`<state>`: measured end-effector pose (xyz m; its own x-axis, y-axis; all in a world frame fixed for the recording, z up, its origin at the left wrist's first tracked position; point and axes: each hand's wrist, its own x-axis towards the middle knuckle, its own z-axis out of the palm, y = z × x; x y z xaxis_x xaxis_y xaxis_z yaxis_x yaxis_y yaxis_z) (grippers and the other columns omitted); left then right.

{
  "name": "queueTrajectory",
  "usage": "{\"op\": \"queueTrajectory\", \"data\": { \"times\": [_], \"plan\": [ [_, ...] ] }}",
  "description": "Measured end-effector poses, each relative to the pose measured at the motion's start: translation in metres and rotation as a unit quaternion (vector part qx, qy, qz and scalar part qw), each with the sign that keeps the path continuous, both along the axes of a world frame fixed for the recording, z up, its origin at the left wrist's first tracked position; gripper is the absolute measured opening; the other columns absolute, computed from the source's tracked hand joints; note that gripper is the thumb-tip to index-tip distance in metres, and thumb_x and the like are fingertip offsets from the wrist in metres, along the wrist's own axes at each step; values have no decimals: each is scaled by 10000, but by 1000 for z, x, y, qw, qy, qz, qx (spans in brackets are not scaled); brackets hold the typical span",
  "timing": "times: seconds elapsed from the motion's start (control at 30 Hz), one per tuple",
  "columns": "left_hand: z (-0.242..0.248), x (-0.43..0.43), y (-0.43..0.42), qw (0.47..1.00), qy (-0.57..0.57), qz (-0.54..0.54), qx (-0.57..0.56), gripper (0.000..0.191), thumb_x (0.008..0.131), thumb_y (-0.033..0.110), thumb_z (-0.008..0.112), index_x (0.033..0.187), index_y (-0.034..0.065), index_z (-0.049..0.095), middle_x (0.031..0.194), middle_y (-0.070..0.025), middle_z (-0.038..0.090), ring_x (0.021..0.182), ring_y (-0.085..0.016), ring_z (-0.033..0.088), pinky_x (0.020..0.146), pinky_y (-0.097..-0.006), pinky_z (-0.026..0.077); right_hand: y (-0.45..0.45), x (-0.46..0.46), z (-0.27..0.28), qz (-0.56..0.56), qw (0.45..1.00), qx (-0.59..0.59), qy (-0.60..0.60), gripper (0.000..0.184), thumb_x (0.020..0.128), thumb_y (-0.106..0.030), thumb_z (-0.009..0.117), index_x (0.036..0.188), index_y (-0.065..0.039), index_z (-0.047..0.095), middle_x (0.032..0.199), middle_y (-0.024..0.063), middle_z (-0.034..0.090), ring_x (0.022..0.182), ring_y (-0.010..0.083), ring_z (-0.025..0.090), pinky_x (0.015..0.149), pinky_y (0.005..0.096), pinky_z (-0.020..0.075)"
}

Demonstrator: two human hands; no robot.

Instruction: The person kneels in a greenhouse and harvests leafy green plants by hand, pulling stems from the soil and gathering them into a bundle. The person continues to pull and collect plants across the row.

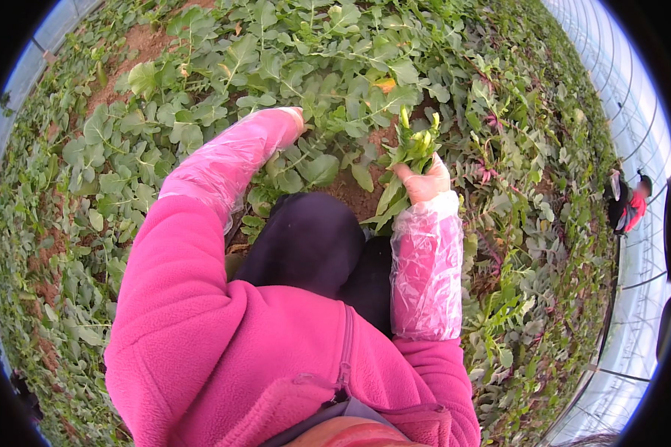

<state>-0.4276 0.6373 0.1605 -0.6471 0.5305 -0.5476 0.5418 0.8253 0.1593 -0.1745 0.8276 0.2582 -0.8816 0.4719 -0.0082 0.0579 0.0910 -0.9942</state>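
Observation:
A bunch of leafy green stems (419, 142) is gripped in my right hand (423, 180), just beyond my right knee; some of its leaves hang down on the left side of the wrist. My left hand (301, 118) reaches into the low leafy plants (320, 170) ahead of me. Only a small part of it shows past the sleeve, and its fingers are hidden among the leaves. Clear plastic covers both pink fleece forearms. A yellow-orange leaf (385, 85) lies among the foliage beyond my hands.
Dense green plants surround my dark-trousered knees (313, 240). Bare brown soil (140, 50) shows at the upper left. Red-stemmed plants (485, 172) grow at the right. Another person (633, 207) is at the far right, near the ribbed plastic greenhouse wall (640, 134).

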Motion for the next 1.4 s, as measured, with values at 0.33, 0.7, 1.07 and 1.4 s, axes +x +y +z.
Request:
{"op": "queueTrajectory", "data": {
  "times": [0.33,0.7,1.07,1.4],
  "plan": [
    [30,-18,-73,979,14,-128,158,267,892,161,587,1129,40,565,1021,-168,620,983,-336,586,846,-399,459,-5,2,6,-14,1000,0,-6,386,731,-29,746,1082,-44,586,997,40,680,864,112,635,791,268,501],
    [123,50,-97,928,109,50,352,91,964,175,514,949,93,548,764,-45,551,714,-166,536,662,-309,443,-1,0,3,-40,998,-43,33,467,734,62,704,1167,-20,550,1068,51,655,937,147,624,843,279,492],
    [158,164,24,687,-9,-14,727,133,940,184,555,940,52,535,783,-118,532,742,-287,546,681,-367,441,-7,5,13,11,973,-13,231,631,816,7,687,1379,-1,401,1175,97,592,1017,189,584,925,341,468],
    [130,189,57,611,-160,41,774,192,949,215,518,867,42,521,769,-77,531,754,-225,528,691,-356,407,-23,21,1,96,991,-16,96,677,812,-103,743,1384,-48,384,1205,78,584,1031,182,585,883,319,482]
  ]
}}
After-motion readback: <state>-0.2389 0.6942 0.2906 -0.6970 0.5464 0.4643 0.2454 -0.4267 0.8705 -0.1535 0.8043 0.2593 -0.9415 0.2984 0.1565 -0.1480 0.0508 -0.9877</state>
